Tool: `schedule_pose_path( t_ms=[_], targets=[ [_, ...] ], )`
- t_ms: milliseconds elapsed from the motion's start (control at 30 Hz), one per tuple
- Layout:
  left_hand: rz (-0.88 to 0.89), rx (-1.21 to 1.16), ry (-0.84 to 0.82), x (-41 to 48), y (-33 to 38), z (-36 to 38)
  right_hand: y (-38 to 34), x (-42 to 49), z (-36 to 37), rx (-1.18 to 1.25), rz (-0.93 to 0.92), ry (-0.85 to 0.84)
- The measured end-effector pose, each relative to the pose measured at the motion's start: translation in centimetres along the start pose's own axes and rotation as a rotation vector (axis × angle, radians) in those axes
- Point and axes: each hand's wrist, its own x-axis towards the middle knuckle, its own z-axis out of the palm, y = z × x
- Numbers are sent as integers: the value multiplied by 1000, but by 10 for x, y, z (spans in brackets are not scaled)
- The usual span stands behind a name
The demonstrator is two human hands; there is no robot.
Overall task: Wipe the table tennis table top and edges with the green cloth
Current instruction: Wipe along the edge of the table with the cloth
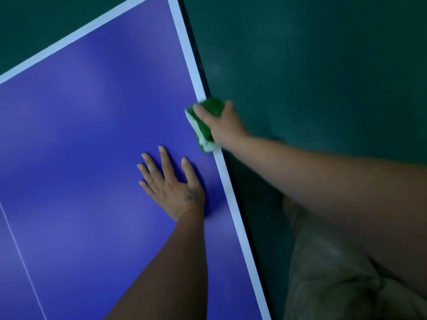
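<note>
along the right side edge of the table tennis table [80, 135], the right hand [223, 125] is gripping the green cloth [211, 106], which is showing a white underside, and is pressing it over the white sideline [233, 204] and the dark rim. the thumb is lying on top of the cloth, pointing toward the playing surface. the other fingers seem to be wrapping down the outer side of the edge, though they are partly hiding there and the hand is looking a little blurred. the right forearm is reaching in from the right, above the floor.

the left hand [175, 188] is resting flat on the blue surface, near the sideline and nearer the camera than the cloth, with fingers straight, spread apart and holding nothing. a small dark mark [190, 196] is showing on its back.

the tabletop is shining blue-violet with soft reflections. a white end line [92, 33] is meeting the sideline at the far corner, and a thin centre line [20, 257] is crossing the lower left. a dark green floor [323, 65], lightly speckled, is lying beyond the table. pale khaki clothing [323, 262] on the person's leg is showing at the lower right, beside the edge.
</note>
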Motion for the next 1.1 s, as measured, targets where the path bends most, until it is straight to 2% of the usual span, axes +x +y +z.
schedule_pose_path(
  t_ms=[67,167,300,400,500,567,667,800,933,1100],
  targets=[
    [-5,2,-2,0,1,-1,-30,26,-5,-33,-23,-1],
    [-2,-1,2,-1,3,-2,-33,29,-1,-29,-41,33],
    [-11,-8,-2,0,4,-4,18,-22,2,-41,-26,28],
    [-1,-3,0,0,2,-2,65,-69,1,-78,38,26],
    [7,-2,1,1,0,1,83,-89,6,-43,126,45],
    [4,-8,-9,1,-1,2,71,-82,14,-47,159,103],
    [-3,-14,-16,1,-3,2,27,-48,21,-66,116,160],
    [5,4,4,2,-4,5,-52,26,13,-102,32,110],
    [12,5,-11,2,-4,5,-115,80,7,-119,65,55],
    [3,15,-57,5,-5,3,-101,75,-2,-123,44,18]
  ],
)
